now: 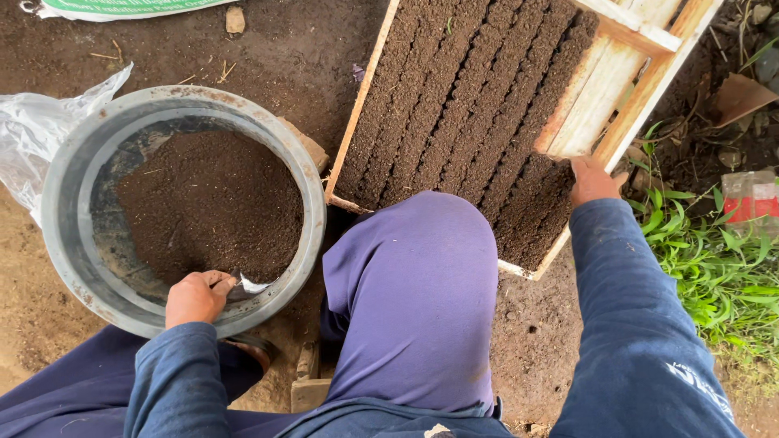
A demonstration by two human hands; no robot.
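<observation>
— What can't you make out from up here?

— My left hand [195, 298] hides most of a small white object [253, 285]. My knee [414, 276] covers the wooden tray's [357, 105] near edge.

— And the edges?

— They cut off the tray's far end, the green-and-white sack [122, 7], and a blurred red-and-white packet [751, 199].

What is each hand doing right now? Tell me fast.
Left hand: closed on a small white scoop inside the round grey basin of dark soil.
Right hand: gripping the pale wooden board.
</observation>
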